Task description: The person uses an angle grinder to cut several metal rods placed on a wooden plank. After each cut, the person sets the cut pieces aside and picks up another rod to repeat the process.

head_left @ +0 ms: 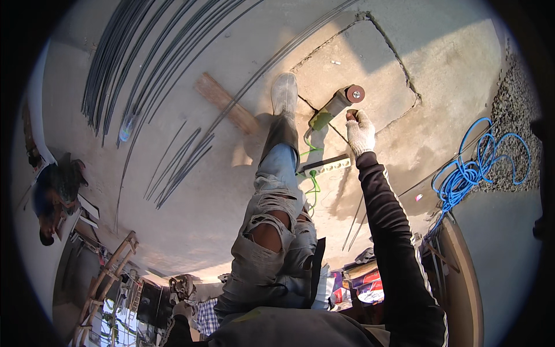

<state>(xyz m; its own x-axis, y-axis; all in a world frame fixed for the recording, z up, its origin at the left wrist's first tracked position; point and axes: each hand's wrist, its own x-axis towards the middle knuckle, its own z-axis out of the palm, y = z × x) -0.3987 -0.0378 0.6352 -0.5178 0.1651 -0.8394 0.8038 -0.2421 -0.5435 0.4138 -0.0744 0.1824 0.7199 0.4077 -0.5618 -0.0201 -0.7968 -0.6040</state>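
Observation:
My right hand, in a white knit glove, is stretched forward over the floor with its fingers curled closed. Whether anything small is between the fingertips, I cannot make out. Just beyond it lies an angle grinder with a reddish-brown disc, apart from the hand. A green cord runs from the grinder toward a white power strip nearer to me. At the lower left, my left hand, also gloved, is low beside a patterned brownish thing; its fingers are too unclear to read.
Long steel bars lie at the upper left, with shorter bars nearer. My boot is beside a wooden plank. A blue hose lies coiled by gravel at right. Another person is at far left.

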